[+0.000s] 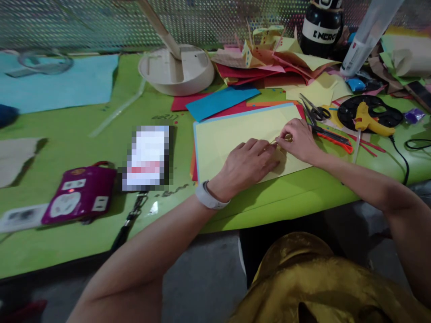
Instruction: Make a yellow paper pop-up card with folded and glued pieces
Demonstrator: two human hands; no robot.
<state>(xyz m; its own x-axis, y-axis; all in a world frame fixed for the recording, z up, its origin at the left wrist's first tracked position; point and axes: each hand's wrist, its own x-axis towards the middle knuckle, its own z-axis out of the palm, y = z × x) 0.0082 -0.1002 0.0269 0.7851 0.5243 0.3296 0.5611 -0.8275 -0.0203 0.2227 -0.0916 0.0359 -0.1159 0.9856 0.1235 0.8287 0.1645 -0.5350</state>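
A pale yellow paper sheet (pixel 232 130) lies on the green table (pixel 84 125), on top of blue and red sheets. My left hand (pixel 247 163) rests on the sheet's near right part, fingers curled and pinching a small yellow paper piece (pixel 280 154). My right hand (pixel 298 139) meets it from the right, fingertips pinched on the same small piece and on a thin stick-like bit I cannot make out. A white band (pixel 210 197) sits on my left wrist.
Scissors (pixel 314 110), an orange cutter (pixel 332 136) and a yellow glue gun (pixel 368 119) on a black stand lie to the right. Coloured paper scraps (pixel 269 63) pile behind, with a black bottle (pixel 321 27), a white lamp base (pixel 177 69) and a magenta power strip (pixel 81 193).
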